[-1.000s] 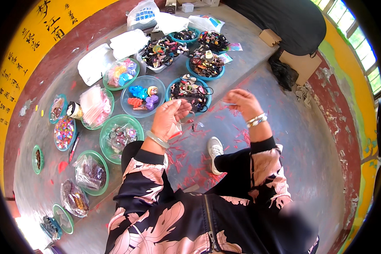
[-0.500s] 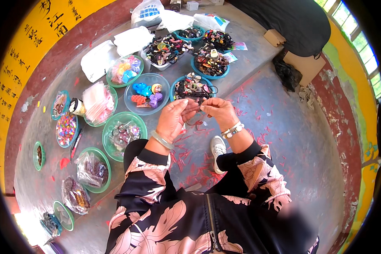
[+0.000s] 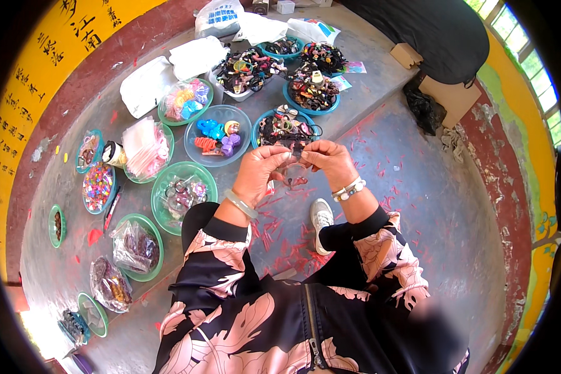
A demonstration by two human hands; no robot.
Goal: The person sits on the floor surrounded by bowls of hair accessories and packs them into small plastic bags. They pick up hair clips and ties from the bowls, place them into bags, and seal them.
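Note:
My left hand (image 3: 257,176) and my right hand (image 3: 331,164) are raised close together in front of me, fingertips pinched. Between them hangs a thin reddish-brown loop that looks like a hair tie (image 3: 297,181); its upper part is hidden by my fingers. Just beyond my hands stands a blue bowl (image 3: 318,131) heaped with dark hair ties bearing small charms. To the left of it, a clear bowl (image 3: 196,154) holds blue, orange and purple pieces. A green bowl (image 3: 155,210) with packaged rings sits left of my left wrist.
More bowls stand at the left, one with colourful beads (image 3: 98,187), another with pink plastic bags (image 3: 144,148). White bags (image 3: 146,87) lie at the back. Red scraps (image 3: 274,230) litter the floor around my shoe (image 3: 321,218). A cardboard box (image 3: 406,55) sits at the back right.
My hands have come a little closer together at the fingertips, and the left fingers have curled in. The hanging loop shows more plainly below them.

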